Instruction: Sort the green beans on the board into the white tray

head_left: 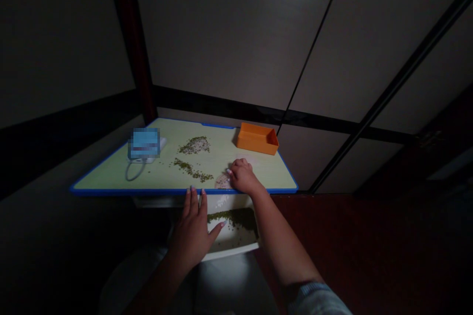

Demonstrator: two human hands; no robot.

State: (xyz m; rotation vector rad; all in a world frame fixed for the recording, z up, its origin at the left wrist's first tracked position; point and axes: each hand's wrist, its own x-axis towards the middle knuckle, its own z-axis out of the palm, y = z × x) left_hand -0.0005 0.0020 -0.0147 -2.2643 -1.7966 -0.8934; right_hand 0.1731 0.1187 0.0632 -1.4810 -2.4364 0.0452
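A small board table (111,179) with a pale green top and blue edging fills the middle of the frame, set in a dim room against dark wall panels (236,34). A white tray (231,254), apparently a pulled-out drawer, sits below the table's near edge and holds a band of green beans (232,217). An orange rectangular bin (257,139) stands at the far right of the tabletop. At upper left lies a pixelated object (144,142), obscured and not identifiable, with a looped cable (133,171) just beside it.

Two loose deposits lie on the tabletop: a mound of green beans and pale grains (194,145) toward the far edge, and a strip of green beans (192,170) nearer the front, its long axis running from upper left to lower right. A pale patch of grains (222,181) lies at the front edge.

The right hand (242,177) rests on the tabletop, fingers curled downward, just beside the pale patch. It is the hand nearer the deposits, which lie to its left; whether it holds any grains cannot be determined. The left hand (192,231) is open, fingers spread, tips at the table's front edge, thumb extended over the tray, with nothing visible in its grasp.
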